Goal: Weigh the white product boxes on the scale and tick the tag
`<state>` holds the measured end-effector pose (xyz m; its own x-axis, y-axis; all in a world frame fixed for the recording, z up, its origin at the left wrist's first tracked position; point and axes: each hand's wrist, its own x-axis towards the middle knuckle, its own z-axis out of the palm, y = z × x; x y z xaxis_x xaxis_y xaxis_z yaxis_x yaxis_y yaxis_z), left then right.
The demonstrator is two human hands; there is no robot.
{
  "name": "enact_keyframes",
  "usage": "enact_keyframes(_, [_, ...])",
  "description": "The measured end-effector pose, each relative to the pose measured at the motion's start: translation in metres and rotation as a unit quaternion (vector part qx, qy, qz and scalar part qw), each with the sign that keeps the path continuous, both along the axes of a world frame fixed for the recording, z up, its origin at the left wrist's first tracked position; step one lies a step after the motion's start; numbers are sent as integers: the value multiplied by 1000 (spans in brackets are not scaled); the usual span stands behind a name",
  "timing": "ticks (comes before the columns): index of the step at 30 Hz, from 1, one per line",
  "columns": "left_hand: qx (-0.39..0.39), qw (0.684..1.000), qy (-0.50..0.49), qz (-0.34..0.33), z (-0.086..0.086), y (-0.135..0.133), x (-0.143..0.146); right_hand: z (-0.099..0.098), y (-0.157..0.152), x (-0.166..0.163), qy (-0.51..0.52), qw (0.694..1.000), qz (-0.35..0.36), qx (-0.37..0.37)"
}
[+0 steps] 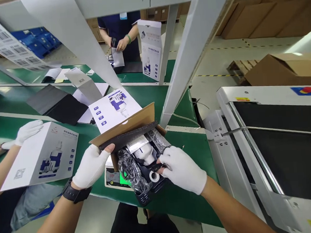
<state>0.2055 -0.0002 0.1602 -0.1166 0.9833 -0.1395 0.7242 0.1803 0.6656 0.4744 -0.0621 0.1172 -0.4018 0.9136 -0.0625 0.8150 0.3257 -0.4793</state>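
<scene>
A product box [120, 106] with a printed lid stands open and tilted in front of me. My left hand [92, 166], white-gloved with bare thumb tip, grips the box's edge with the dark foam sheet [127, 136] at its rim. Inside the black tray [143, 198] lie a white device [144, 153], a white ring-shaped part [154, 176] and clear-wrapped bundles [132, 170]. My right hand [183, 169], gloved with bare fingertips, pinches a small black part [155, 166] at the tray. What that part is stays unclear. A scale [112, 178] with a green display sits partly under the box.
At left, a co-worker's gloved hand [30, 131] rests on another white box [54, 150]. Across the bench another person [121, 37] handles items near an upright box [151, 51]. A grey post [181, 65] rises behind my box; a conveyor machine [277, 130] stands right.
</scene>
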Motion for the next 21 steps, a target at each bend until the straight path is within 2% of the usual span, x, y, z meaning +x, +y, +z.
enact_keyframes(3, [-8,999,-32,-17,2,3,-1,3,-16,-13,-1,1000,-4,22])
enact_keyframes(6, [-8,999,-47,-18,4,4,0,4,-39,-47,-37,998,-11,50])
enact_keyframes(11, [1,998,-67,10,0,3,3,-15,-72,-93,-29,986,-80,143])
enact_keyframes(16, [2,997,-77,31,-6,2,1,-33,-82,-96,35,975,-117,188])
enact_keyframes(21, [-10,998,-54,27,-5,3,-1,-24,-73,-94,33,981,-140,132])
